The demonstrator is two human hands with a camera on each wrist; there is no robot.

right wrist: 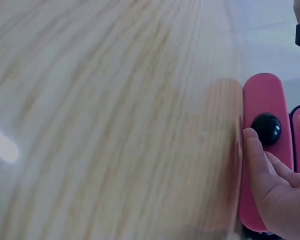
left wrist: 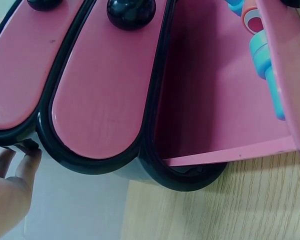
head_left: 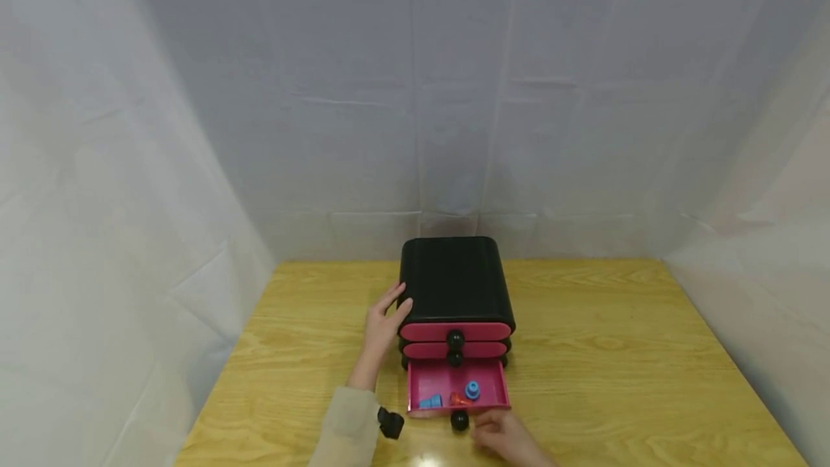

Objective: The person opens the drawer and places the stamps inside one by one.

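Note:
A small black chest [head_left: 454, 279] with three pink drawer fronts stands on the wooden table [head_left: 616, 352]. Its bottom drawer [head_left: 447, 377] is pulled out; blue pieces [head_left: 472, 389] and a red piece [head_left: 459, 399] lie inside. My left hand [head_left: 384, 323] rests with straight fingers against the chest's left side, and its fingertips [left wrist: 25, 160] touch the black edge. My right hand [head_left: 502, 434] is at the open drawer's front [right wrist: 262, 95]. One finger lies beside the black knob [right wrist: 266, 128], the thumb is apart on the other side, and nothing is gripped.
White cloth walls close in the table at the back and both sides. The upper two drawers [left wrist: 105, 100] are closed, each with a black knob [left wrist: 131, 11]. Bare wood lies left and right of the chest.

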